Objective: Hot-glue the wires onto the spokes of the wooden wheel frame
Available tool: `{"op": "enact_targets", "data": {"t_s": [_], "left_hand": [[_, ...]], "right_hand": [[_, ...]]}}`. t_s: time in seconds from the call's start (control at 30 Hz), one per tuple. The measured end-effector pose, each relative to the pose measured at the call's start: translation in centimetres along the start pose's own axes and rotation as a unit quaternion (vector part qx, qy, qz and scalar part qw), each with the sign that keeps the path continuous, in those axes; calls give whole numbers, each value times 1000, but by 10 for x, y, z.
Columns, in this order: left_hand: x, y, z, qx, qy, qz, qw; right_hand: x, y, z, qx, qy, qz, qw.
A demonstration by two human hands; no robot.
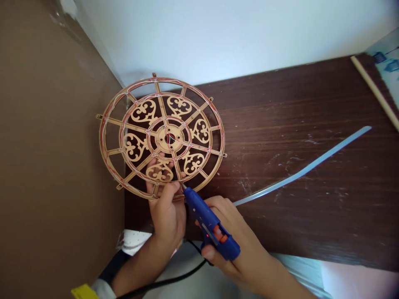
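Note:
My left hand (168, 207) is closed on the near edge of a round, tan openwork frame (162, 110), with the thumb on top and fingers showing beneath through the gaps. The frame has rings, spokes and heart-shaped scrolls. Thin red and white wires (170, 139) run along its rings and through the centre hole. In my right hand (230, 224) is a blue hot glue gun (208, 218) with an orange part inside and a small red light. Its nozzle points at the frame close to my left thumb; whether it touches cannot be made out.
A dark brown wooden table (296, 104) lies under the frame. On it are a translucent glue stick (305, 169) and, at the far right, a thin wooden rod (374, 91). A black cord (174, 277) hangs below the gun. A brown panel (56, 145) stands at left, a pale wall (218, 37) behind.

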State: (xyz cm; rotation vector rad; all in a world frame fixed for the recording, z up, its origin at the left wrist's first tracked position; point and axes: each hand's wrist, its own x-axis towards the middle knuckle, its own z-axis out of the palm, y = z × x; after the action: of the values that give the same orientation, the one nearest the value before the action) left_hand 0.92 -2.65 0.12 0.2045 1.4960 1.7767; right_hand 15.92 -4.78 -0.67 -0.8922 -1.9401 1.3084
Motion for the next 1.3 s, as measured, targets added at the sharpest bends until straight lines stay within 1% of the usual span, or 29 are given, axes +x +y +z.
{"op": "enact_targets", "data": {"t_s": [0.33, 0.57, 0.83, 0.93, 1.13, 1.3], "left_hand": [[1, -3, -3, -4, -20, 12, 1000], [1, -5, -3, 11, -34, 18, 999], [1, -6, -5, -6, -25, 6, 1000], [1, -7, -5, -14, -32, 4, 999], [2, -8, -4, 11, -46, 33, 998], [3, -9, -4, 2, -52, 46, 998]], "right_hand": [[0, 1, 1, -42, 6, -1, 999], [0, 0, -1, -78, -5, -5, 997], [0, 2, 2, -83, -7, -8, 996], [0, 2, 0, -73, -2, -8, 997], [-2, 7, -1, -73, -6, 4, 997], [-2, 8, -1, -74, -12, 4, 997]]}}
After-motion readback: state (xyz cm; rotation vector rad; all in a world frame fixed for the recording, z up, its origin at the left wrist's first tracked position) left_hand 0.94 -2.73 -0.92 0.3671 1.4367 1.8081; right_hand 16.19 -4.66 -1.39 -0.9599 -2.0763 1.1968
